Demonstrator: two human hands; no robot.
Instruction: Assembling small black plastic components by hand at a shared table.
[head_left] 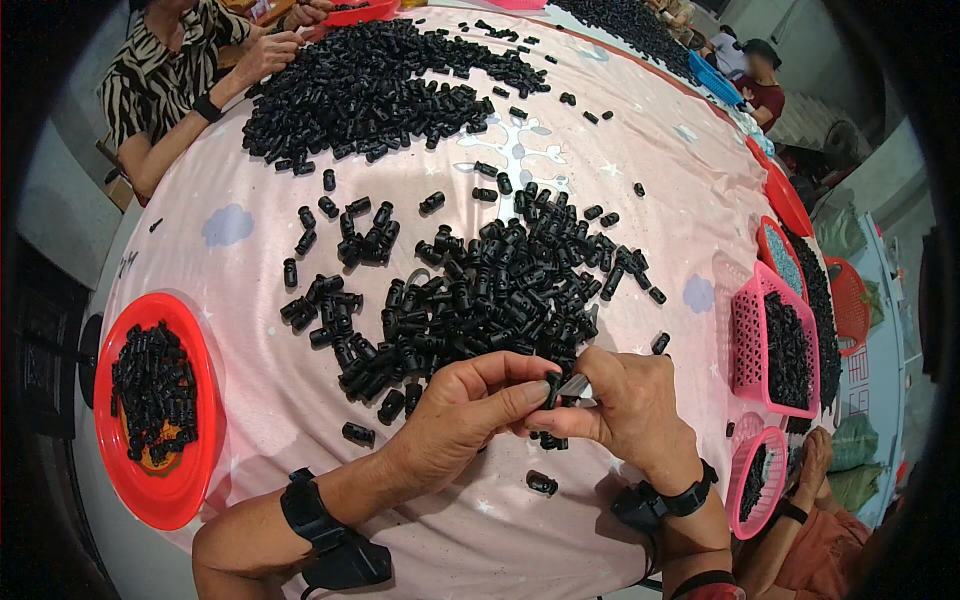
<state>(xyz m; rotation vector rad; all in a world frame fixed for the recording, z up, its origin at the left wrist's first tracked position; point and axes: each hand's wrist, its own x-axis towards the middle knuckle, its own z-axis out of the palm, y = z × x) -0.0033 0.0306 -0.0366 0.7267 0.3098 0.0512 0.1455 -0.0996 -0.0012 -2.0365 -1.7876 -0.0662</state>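
Observation:
Just in front of me, at the near edge of a loose heap of black cord locks, my two hands meet. Between the thumb and index finger of my left hand is a small black cord lock, partly covered by the fingers. My right hand is closed around a short, silvery, tapered piece whose tip lies against the cord lock. Fingers hide the rest of that piece, so its kind is unclear. A single loose cord lock lies on the cloth below the hands.
A red plate of black parts stands at left. Pink baskets and a red tray line the right edge. A larger black pile lies at the far side. One person works at far left, another at near right.

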